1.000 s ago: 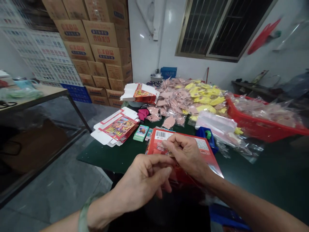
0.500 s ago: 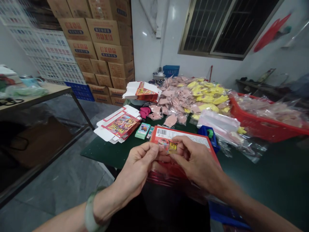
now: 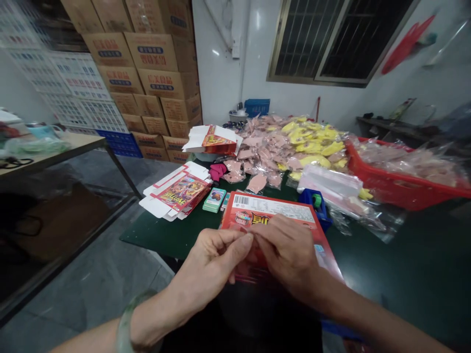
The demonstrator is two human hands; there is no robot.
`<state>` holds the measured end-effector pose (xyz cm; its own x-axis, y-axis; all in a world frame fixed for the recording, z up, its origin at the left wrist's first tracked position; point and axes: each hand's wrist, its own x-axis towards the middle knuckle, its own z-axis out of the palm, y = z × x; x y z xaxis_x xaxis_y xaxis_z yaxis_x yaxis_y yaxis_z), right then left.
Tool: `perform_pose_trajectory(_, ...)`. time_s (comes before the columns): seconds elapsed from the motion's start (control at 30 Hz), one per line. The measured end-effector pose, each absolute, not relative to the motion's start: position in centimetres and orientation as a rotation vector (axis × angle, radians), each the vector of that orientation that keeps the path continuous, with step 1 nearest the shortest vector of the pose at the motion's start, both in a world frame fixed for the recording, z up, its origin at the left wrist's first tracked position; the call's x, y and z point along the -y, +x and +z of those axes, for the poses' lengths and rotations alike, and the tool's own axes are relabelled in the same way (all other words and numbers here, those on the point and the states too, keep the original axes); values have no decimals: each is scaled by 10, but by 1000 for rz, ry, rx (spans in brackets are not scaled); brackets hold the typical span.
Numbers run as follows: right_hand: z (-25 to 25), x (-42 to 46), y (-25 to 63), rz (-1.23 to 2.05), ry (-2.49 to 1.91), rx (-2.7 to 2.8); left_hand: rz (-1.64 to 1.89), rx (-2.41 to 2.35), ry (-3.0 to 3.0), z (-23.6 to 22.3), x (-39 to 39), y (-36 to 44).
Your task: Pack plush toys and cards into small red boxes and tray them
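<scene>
So: fingers of left hand and right hand are brought together in a narrow pinch; anything held is hidden, can't tell. Red printed carton lies directly under them, barcode edge running crosswise on the far side. Right hand is placed more over it, left hand nearer its left corner. Carton rests on dark green desk, near flat printed box blanks, green card pack and blue tape dispenser. Bagged pink and yellow goods are heaped beyond; red crate is set right, stacked cardboard cartons left.
</scene>
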<state>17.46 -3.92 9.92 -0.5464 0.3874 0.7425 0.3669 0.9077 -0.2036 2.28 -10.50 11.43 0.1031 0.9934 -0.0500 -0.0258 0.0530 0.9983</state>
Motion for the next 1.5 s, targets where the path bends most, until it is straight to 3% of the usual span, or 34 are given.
perform_pose_trajectory(0.13, 103, 43, 177, -226, -388, 2164, 1099, -1056, 976, 123, 107, 25)
perform_pose_trajectory(0.37, 110, 46, 178, -370, -368, 2230, 1210, -991, 752, 121, 104, 28)
perform_pose_trajectory(1.5, 108, 47, 173, -381, -427, 2194, 1199, -1009, 778, 121, 102, 27)
